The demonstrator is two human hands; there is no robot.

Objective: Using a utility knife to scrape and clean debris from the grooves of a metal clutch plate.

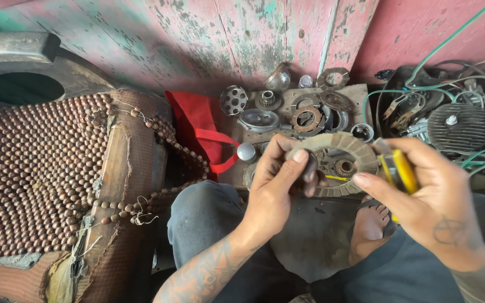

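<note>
Brown ring-shaped friction disc (341, 147) with notched segments, held up in the air above the lap, in the middle of the view. Pinched at its left edge by the left hand (279, 179), thumb on the front face and fingers closed behind it. On the right edge, touched by the right hand (430, 199), which is closed around a tool with a yellow handle (402, 170); tip of the tool hidden behind the disc, so cannot tell its kind. Seen through the hole of the disc, a small gear (343, 166) lying lower down. Below the hands, dark trousers (214, 219) and a bare foot (370, 224). Further back, on a board (360, 92) against the pink peeling wall (242, 33), many round metal parts and plates (308, 119). Just left of them, a red cloth bag (197, 126). Far left, a beaded seat cover (35, 168). At right, a finned engine piece (460, 126) among green wires (422, 67).
</note>
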